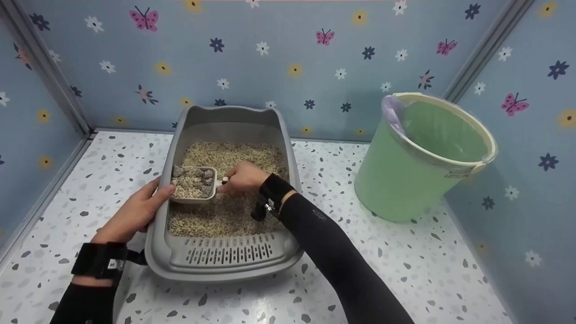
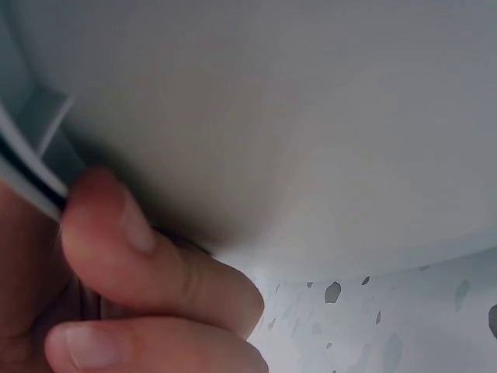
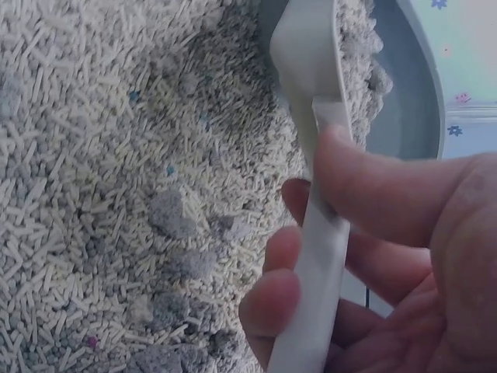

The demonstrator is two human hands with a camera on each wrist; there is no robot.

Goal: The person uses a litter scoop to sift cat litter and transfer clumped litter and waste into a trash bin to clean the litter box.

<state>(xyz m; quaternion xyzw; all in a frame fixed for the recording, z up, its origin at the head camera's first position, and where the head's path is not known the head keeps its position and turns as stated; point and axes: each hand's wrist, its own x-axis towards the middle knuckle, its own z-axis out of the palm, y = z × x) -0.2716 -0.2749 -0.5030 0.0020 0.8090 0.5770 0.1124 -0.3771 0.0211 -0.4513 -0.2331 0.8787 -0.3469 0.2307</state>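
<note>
My right hand (image 1: 245, 176) grips the handle of a white litter scoop (image 3: 314, 233), thumb along the top and fingers wrapped beneath. Pellet litter and several grey clumps (image 1: 207, 176) fill the scoop, which is over the left side of a grey litter box (image 1: 225, 275). With my left hand (image 1: 137, 209) I hold the box's left rim; the thumb lies over the edge beside the scoop, and curled fingers show under the rim in the left wrist view. Pale pellet litter (image 3: 93, 194) covers the box floor, with more grey clumps (image 3: 172, 214) lying in it.
A green waste bin (image 1: 391, 180) with a lilac liner (image 1: 393, 112) stands to the right of the box. Blue flower-and-butterfly panels (image 1: 270, 58) wall the back and both sides. The floor (image 1: 333, 270) is white with grey specks.
</note>
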